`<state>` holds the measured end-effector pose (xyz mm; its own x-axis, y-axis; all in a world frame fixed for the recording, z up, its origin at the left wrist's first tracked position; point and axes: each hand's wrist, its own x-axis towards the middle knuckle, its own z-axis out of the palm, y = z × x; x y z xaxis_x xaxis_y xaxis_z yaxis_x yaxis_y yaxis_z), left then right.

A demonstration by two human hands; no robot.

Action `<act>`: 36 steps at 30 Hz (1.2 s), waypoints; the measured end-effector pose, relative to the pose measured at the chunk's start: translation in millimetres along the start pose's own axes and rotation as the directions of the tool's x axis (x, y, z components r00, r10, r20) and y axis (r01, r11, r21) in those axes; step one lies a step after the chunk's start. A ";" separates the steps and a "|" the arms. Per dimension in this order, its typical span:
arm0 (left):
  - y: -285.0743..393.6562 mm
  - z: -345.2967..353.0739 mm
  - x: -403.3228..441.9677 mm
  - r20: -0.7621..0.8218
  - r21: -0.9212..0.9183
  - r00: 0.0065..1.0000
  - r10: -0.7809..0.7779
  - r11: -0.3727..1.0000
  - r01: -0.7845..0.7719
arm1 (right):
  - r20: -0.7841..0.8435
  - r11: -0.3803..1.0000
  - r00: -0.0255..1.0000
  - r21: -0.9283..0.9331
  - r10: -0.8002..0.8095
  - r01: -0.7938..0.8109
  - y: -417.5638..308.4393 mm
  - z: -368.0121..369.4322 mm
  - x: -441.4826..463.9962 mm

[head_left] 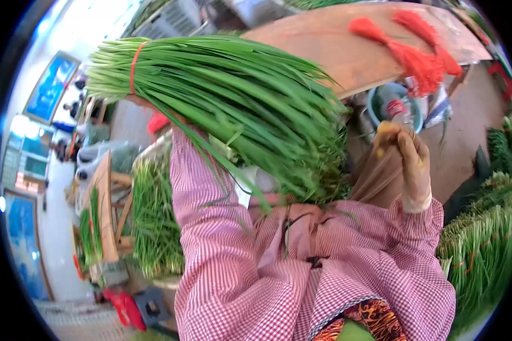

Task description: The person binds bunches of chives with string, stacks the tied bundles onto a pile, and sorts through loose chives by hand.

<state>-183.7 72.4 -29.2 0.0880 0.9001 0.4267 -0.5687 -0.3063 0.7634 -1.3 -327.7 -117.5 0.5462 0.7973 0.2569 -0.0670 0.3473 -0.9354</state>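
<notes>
A thick bundle of garlic chives (227, 91) stretches across the view, pale stems at the left and green leaves fanning to the right. A red band (136, 65) circles it near the stem end. My left hand (145, 103) is closed around the bundle from below, near that band; most of its fingers are hidden by the leaves. Raised to the right, apart from the bundle, my right hand (412, 162) wears a stained glove. Its fingers are loosely bent and slightly blurred, with nothing visible in them.
Red bands in bunches (412, 54) lie on a wooden table (307, 34). Beneath its edge stands a blue bucket (375, 108) containing a bottle (396, 108). Banded chives (483, 244) are stacked at the right, and loose chives (156, 221) lie at the left beside a wooden stand (103, 199).
</notes>
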 end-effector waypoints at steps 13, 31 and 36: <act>20.9 133.6 -84.2 0.599 -0.222 0.781 0.175 0.974 -0.047 | 0.804 0.732 0.594 0.413 -0.015 -0.541 -2.6 78.0 78.6; -27.0 12.2 -200.8 0.845 0.345 0.534 -0.009 0.773 -0.532 | 0.435 0.728 0.888 0.559 0.149 -0.396 48.5 17.3 66.6; -69.5 1.0 -202.2 0.539 0.250 0.636 -0.552 0.826 0.505 | 0.437 0.914 0.887 0.282 0.149 -0.292 96.2 28.2 69.6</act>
<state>-161.2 -88.7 -168.0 0.8106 0.5750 0.1113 -0.2208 0.1239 0.9674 6.7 -224.9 -182.8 0.1101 0.9747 0.1947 -0.4560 0.2236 -0.8614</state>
